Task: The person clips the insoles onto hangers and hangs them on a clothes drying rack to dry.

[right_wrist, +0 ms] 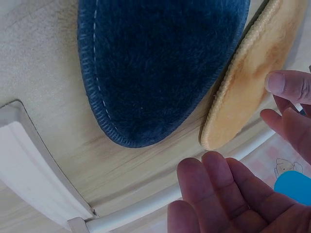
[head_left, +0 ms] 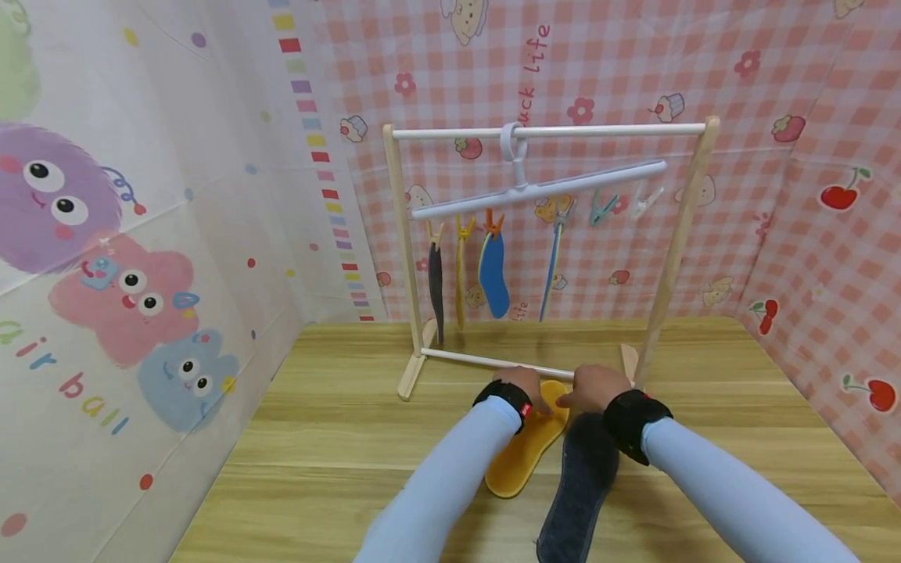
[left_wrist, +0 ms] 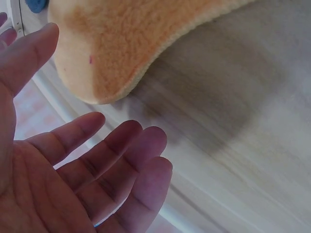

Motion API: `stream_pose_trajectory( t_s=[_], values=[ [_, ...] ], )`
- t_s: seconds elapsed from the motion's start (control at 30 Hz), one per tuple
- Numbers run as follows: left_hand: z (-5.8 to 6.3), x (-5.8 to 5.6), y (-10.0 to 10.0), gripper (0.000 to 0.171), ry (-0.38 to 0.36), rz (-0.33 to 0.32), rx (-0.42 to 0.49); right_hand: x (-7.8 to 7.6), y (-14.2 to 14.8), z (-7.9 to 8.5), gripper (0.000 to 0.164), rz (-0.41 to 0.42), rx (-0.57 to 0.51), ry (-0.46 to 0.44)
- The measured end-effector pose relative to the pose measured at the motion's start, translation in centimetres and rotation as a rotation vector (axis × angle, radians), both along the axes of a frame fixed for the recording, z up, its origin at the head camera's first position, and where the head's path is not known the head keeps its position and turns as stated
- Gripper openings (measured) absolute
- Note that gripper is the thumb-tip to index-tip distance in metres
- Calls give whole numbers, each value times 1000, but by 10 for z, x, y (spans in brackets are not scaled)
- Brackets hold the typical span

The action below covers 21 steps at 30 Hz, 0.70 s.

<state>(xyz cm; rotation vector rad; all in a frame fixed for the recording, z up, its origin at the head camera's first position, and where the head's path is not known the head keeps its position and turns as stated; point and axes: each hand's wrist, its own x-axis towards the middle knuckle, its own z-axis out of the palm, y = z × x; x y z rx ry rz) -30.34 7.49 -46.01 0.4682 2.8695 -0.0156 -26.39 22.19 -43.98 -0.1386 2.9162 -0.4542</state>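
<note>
A yellow fleecy insole (head_left: 521, 461) lies on the table beside a dark grey insole (head_left: 580, 485), which looks navy in the right wrist view. Around the yellow insole's far end are both hands. My left hand (head_left: 524, 385) is at its left, with loosely bent fingers (left_wrist: 150, 189) and thumb spread apart and nothing between them. On the other side, my right hand (head_left: 598, 387) reaches over the far end of the dark insole, its fingers (right_wrist: 221, 184) also apart and holding nothing. Whether either thumb touches the yellow insole, I cannot tell.
Behind the hands stands a wooden rack (head_left: 408, 242) with a low white bar (head_left: 486, 361). A white hanger (head_left: 538, 191) tilts on its top rail, left end lower. From its clips hang a dark insole (head_left: 436, 289), a yellow one (head_left: 461, 281) and blue ones (head_left: 495, 277).
</note>
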Motion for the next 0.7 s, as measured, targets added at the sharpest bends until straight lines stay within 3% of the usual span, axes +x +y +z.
stream_pose_trajectory(
  t_s=[0.2, 0.7],
  values=[
    [-10, -6, 1, 46, 33, -15, 2, 2, 0, 0, 33, -11, 1, -30],
    [-11, 1, 0, 43, 48, -8, -3, 4, 2, 0, 36, 0, -28, -12]
  ],
)
